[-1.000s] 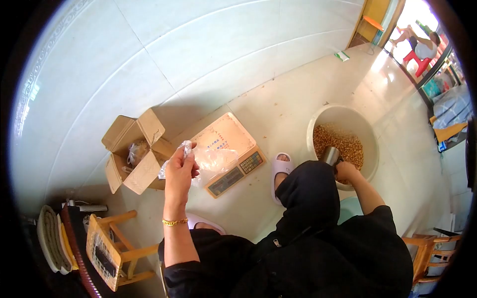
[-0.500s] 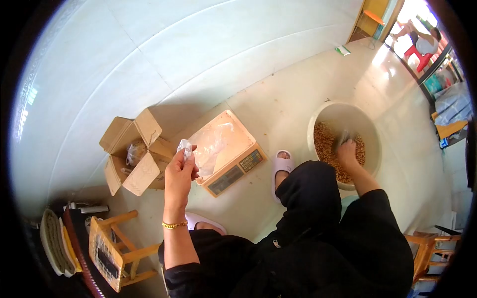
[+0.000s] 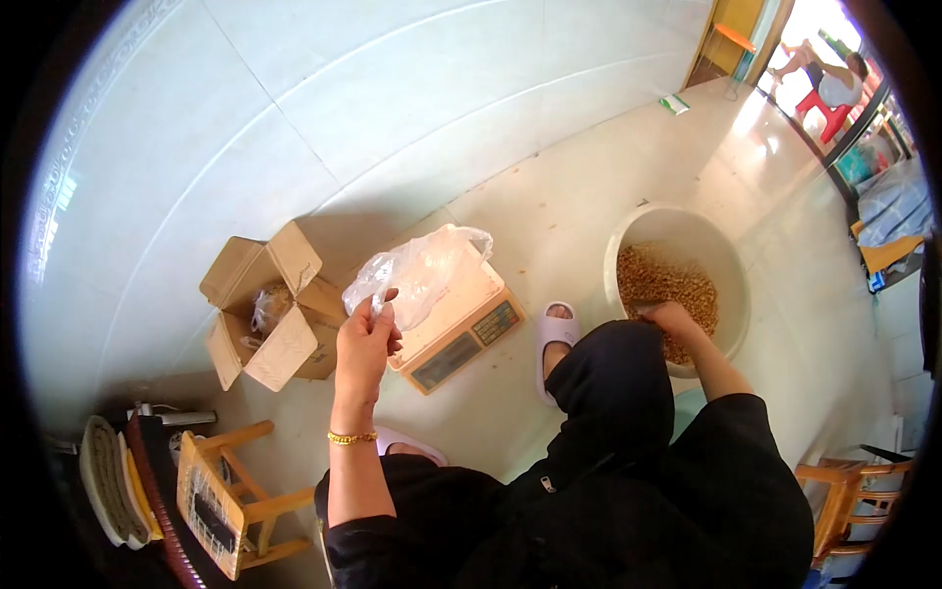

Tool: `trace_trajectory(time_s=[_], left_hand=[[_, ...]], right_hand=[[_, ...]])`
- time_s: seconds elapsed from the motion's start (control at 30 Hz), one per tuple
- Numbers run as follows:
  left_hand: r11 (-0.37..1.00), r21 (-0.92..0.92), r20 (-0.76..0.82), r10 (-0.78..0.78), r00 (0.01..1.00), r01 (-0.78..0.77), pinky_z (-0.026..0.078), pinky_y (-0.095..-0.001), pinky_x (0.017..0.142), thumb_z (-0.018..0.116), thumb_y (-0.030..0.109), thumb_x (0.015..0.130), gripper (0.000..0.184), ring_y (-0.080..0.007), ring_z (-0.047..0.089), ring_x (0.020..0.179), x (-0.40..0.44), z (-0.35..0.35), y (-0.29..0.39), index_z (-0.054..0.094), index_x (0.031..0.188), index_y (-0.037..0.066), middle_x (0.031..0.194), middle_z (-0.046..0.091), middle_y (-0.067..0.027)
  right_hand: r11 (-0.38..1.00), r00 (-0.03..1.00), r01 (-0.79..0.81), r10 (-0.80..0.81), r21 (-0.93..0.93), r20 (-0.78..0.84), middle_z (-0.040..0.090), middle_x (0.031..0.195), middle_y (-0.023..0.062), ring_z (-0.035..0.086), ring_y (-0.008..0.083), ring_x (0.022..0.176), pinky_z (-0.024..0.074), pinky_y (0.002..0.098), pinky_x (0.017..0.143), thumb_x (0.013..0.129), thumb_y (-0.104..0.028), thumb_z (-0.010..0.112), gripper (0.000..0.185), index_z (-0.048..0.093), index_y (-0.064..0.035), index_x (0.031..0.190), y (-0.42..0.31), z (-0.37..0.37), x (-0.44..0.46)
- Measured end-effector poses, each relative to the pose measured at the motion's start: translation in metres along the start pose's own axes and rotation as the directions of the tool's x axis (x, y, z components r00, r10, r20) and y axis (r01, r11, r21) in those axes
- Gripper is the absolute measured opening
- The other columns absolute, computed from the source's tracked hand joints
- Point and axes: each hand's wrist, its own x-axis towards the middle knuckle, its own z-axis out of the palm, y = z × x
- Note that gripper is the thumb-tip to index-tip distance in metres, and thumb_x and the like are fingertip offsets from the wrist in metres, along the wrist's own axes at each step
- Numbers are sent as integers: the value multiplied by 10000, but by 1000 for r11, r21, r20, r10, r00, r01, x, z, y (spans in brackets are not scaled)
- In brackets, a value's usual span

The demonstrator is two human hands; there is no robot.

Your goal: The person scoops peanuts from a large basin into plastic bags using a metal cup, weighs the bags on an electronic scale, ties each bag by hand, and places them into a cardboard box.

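My left hand (image 3: pixel 368 339) pinches the edge of a clear plastic bag (image 3: pixel 417 275), which spreads out above the orange-topped digital scale (image 3: pixel 461 344). At the right, my right hand (image 3: pixel 671 319) is inside a round, pale bucket (image 3: pixel 731 255) holding small brown pieces (image 3: pixel 677 285). Its fingers are closed near the bucket's left side, around something dark that is mostly hidden; the metal scoop from the earlier view cannot be clearly made out.
An open cardboard box (image 3: pixel 285 344) with a plastic bag inside stands left of the scale. A wooden stool (image 3: pixel 221 501) is lower left, a wooden chair (image 3: pixel 839 491) lower right. Beyond the doorway, a person (image 3: pixel 839 83) sits on a red stool (image 3: pixel 832 113).
The clear bag has spread wider and lifted over the scale. My right hand went down into the brown pieces, then moved left within the bucket.
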Motion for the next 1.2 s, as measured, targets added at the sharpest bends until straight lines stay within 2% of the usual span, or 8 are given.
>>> trace_trajectory(time_s=[0.1,0.2,0.5,0.57,0.8,1.03,1.17,1.2], left_hand=[[1000,4,15,0,1000,0,388,-191,554,493,172,927,259,-33,424,575,-1,-1,-3,590,1127,38,631,462,44],[1000,-7,20,-7,1000,7,385,-191,547,489,181,931,262,-31,426,576,-1,-2,-2,587,1123,33,631,465,44],[999,-22,12,-43,999,43,362,-199,482,436,232,953,299,-40,410,512,11,8,-9,571,1122,24,584,447,34],[994,50,2,-99,995,99,333,-203,441,402,250,961,299,-46,402,469,13,7,-15,558,1119,51,556,435,32],[994,84,12,-70,997,69,274,-200,391,389,237,961,306,-33,297,432,8,3,-8,558,1126,43,537,342,57],[986,164,-57,21,998,-12,267,-191,390,397,247,958,299,-25,301,438,9,-9,-17,571,1132,77,542,341,69],[972,230,-62,59,996,-43,399,-300,537,432,264,935,290,-135,456,528,2,-13,-14,614,1086,95,596,476,-53],[971,194,-33,147,989,-138,273,-189,399,389,257,965,308,-27,307,440,7,-12,-26,571,1149,91,536,337,71]], right_hand=[[677,884,-454,425,578,197,527,645,58,499,198,591,444,358,575,900,-413,485,369,625,-75,857,-15,-33,-23],[406,864,-408,460,818,203,421,543,-1,417,130,566,388,311,570,936,-418,434,379,585,-132,738,-9,-44,-32],[339,861,-414,446,845,243,409,584,-45,398,105,554,426,301,564,912,-392,502,259,590,-179,796,3,-42,-44],[130,910,-233,379,964,169,428,577,-45,433,104,559,430,305,549,911,-375,501,244,600,-173,816,7,-37,-47],[180,977,15,206,983,-52,424,557,-68,443,75,572,402,268,553,894,-339,535,181,586,-195,798,-35,-100,-71],[142,984,20,171,990,-45,455,627,-52,418,68,586,387,297,630,863,-294,570,117,572,-178,850,-204,-137,-88],[51,969,-164,-177,985,170,442,667,3,434,134,610,446,379,696,822,-251,575,185,501,-114,922,-268,-117,-60],[64,959,-174,-217,983,184,438,644,-9,416,122,588,433,359,668,824,-269,565,156,517,-132,885,-292,-107,-58]])
